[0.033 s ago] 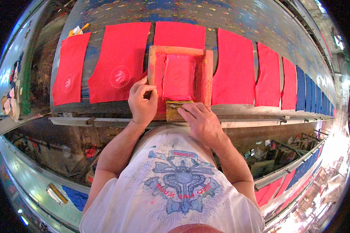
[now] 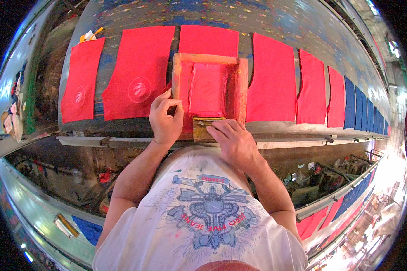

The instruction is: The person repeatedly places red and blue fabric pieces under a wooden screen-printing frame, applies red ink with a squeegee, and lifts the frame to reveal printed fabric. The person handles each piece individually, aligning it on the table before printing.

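Observation:
A wooden printing screen [image 2: 241, 86] coated in red ink [image 2: 208, 90] lies over one of the red cloth panels [image 2: 208, 38]. My left hand [image 2: 165, 117] is closed at the screen's lower left side, its fingers pinched on the frame. My right hand [image 2: 230, 140] grips a flat yellowish squeegee [image 2: 199, 131] at the screen's lower edge, in front of the red ink. The panels to the left [image 2: 135, 63] carry pale round prints [image 2: 139, 89]; those to the right [image 2: 273, 74] show no print.
The long grey table [image 2: 122, 16] holds a row of blue panels [image 2: 349, 101] at the far right and a small white and yellow item [image 2: 90, 35] at the back left. A metal rail [image 2: 81, 141] runs along its front edge. Another table [image 2: 45, 226] with red and blue cloth is behind me.

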Available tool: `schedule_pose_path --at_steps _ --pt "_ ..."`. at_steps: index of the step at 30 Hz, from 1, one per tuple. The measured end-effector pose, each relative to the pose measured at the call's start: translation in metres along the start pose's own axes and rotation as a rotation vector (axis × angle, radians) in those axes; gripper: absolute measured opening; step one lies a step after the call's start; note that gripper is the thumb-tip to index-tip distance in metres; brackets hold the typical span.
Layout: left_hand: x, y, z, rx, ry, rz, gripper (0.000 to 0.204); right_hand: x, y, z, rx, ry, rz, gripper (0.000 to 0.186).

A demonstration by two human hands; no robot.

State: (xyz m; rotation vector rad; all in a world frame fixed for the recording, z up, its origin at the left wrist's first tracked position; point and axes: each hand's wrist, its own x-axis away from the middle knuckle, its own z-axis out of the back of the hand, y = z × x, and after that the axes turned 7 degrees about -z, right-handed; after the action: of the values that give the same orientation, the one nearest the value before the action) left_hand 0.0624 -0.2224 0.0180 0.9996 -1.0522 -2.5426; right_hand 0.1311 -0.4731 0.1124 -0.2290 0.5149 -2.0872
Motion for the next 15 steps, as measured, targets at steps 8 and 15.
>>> schedule_pose_path --at_steps 8,15 --pt "-0.0040 -0.0055 -0.0031 -0.010 -0.028 -0.004 0.020 -0.0006 0.0038 -0.0004 0.053 -0.073 -0.014 0.050" --pt "-0.0033 -0.0047 -0.0033 -0.044 -0.085 0.057 0.046 -0.0038 0.0039 0.0020 0.027 -0.084 -0.005 0.047"
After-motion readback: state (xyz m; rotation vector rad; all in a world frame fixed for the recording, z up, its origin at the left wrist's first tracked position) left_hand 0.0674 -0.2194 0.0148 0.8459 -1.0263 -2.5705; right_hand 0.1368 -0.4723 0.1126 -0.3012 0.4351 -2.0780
